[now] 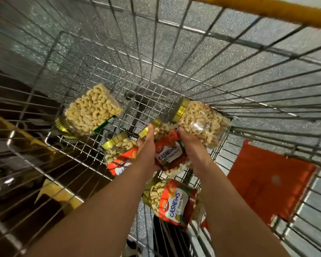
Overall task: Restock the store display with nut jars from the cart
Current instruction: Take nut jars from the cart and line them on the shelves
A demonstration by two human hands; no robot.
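- Right now I see both my hands down inside the wire cart (174,52).
- Left hand (146,151) and right hand (193,149) clasp one cashew jar (168,154) between them, fingers curled around its sides.
- Four other jars lie on the cart floor nearby.

Two bare forearms rise from the lower edge of the frame toward its centre — no sleeves, watch, bracelet or gloves on either. The left hand (146,145) and right hand (191,145) show no rings — fingers partly hidden.
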